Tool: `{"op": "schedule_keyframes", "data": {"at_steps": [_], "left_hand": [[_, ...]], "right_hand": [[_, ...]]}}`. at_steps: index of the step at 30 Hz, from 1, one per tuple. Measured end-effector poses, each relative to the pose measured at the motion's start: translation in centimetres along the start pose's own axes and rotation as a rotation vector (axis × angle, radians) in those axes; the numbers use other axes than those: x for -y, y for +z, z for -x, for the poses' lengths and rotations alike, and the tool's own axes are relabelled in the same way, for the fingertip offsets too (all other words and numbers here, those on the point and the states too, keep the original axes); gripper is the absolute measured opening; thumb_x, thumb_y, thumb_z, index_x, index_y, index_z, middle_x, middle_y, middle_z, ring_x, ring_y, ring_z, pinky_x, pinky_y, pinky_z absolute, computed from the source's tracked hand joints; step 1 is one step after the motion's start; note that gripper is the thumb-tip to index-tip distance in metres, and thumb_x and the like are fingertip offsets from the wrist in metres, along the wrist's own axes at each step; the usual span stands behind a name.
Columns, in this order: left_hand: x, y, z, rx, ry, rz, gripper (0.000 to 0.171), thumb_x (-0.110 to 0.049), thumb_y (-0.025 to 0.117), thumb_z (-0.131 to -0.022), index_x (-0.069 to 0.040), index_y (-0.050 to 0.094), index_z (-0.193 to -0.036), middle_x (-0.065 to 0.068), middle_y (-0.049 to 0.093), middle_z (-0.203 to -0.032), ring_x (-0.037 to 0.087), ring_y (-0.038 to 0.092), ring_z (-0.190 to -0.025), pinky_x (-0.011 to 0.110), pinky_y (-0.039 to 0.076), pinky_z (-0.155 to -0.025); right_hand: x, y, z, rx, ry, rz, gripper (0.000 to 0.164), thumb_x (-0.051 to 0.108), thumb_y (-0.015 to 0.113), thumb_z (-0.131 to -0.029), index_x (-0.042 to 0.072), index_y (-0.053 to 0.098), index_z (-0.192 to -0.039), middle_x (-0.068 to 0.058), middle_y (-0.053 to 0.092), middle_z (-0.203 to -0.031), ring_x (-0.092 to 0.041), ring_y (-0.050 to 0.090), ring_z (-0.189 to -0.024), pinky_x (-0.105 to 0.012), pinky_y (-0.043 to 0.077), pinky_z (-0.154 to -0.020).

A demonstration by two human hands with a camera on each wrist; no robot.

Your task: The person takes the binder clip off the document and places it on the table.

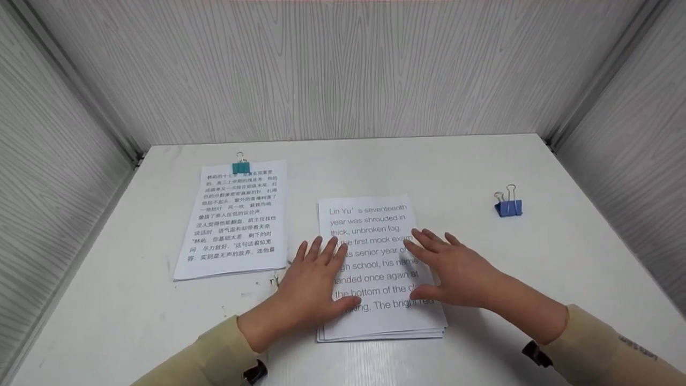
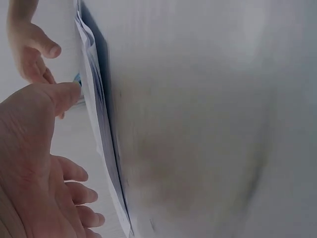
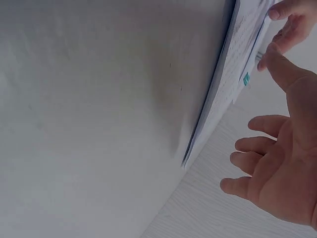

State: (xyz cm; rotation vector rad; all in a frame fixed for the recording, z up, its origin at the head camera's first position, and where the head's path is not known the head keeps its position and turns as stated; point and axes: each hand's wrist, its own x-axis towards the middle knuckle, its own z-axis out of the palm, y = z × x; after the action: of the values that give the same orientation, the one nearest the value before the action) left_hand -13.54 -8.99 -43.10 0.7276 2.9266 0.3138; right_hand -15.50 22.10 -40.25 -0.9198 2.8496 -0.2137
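In the head view a stack of printed English sheets lies at the middle of the table, its lower edges slightly uneven. My left hand is at the stack's left side, fingers spread and thumb over the text. Across from it, my right hand is at the right side, fingers extended over the margin and thumb toward the lower lines. Neither hand grips anything. Both wrist views show the paper stack edge-on, with relaxed fingers close by.
Left of the hands lies a second stack of sheets with Chinese text, a teal binder clip on its top edge. A blue binder clip stands on the table at the right, handles up. Grained panels enclose the white table.
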Motion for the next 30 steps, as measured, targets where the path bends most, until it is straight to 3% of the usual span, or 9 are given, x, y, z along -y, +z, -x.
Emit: {"op": "schedule_keyframes", "data": {"at_steps": [10, 16, 24, 26, 30], "left_hand": [[0.3, 0.3, 0.1, 0.055, 0.03, 0.051, 0.097, -0.067, 0.063, -0.095, -0.003, 0.038, -0.164, 0.022, 0.032, -0.169, 0.044, 0.025, -0.158, 0.06, 0.015, -0.128], [0.6, 0.5, -0.3, 0.074, 0.048, 0.042, 0.095, -0.067, 0.062, -0.096, -0.001, 0.042, -0.162, 0.022, 0.035, -0.168, 0.043, 0.028, -0.157, 0.058, 0.019, -0.128], [0.3, 0.2, -0.8, 0.115, 0.04, 0.017, 0.095, -0.068, 0.058, -0.098, -0.002, 0.037, -0.164, 0.022, 0.031, -0.17, 0.042, 0.024, -0.159, 0.056, 0.016, -0.129], [0.1, 0.1, -1.2, 0.124, 0.039, 0.009, 0.095, -0.068, 0.057, -0.098, -0.002, 0.036, -0.164, 0.021, 0.03, -0.171, 0.041, 0.022, -0.159, 0.056, 0.015, -0.129], [-0.4, 0.0, -2.3, 0.144, 0.042, -0.009, 0.096, -0.069, 0.055, -0.099, -0.003, 0.033, -0.166, 0.02, 0.028, -0.172, 0.038, 0.02, -0.16, 0.053, 0.014, -0.13]], "right_hand": [[-0.1, 1.7, -0.2, 0.062, -0.007, -0.028, 0.097, 0.059, 0.081, -0.088, 0.008, 0.044, -0.162, -0.016, 0.038, -0.168, -0.038, 0.035, -0.155, -0.064, 0.025, -0.124], [-0.1, 1.7, -0.2, 0.098, 0.007, -0.051, 0.088, 0.053, 0.081, -0.09, 0.007, 0.05, -0.158, -0.017, 0.042, -0.165, -0.038, 0.038, -0.154, -0.063, 0.025, -0.124], [-0.6, 1.5, -0.5, 0.15, 0.058, -0.093, 0.087, 0.049, 0.082, -0.091, 0.011, 0.047, -0.161, -0.014, 0.038, -0.168, -0.036, 0.035, -0.156, -0.064, 0.025, -0.124], [-0.9, 1.3, -0.6, 0.162, 0.082, -0.105, 0.087, 0.047, 0.083, -0.09, 0.012, 0.047, -0.161, -0.014, 0.037, -0.169, -0.039, 0.034, -0.155, -0.064, 0.026, -0.123], [-1.9, 1.0, -0.8, 0.181, 0.125, -0.113, 0.087, 0.044, 0.085, -0.09, 0.014, 0.047, -0.162, -0.013, 0.036, -0.17, -0.056, 0.036, -0.149, -0.068, 0.032, -0.119]]}}
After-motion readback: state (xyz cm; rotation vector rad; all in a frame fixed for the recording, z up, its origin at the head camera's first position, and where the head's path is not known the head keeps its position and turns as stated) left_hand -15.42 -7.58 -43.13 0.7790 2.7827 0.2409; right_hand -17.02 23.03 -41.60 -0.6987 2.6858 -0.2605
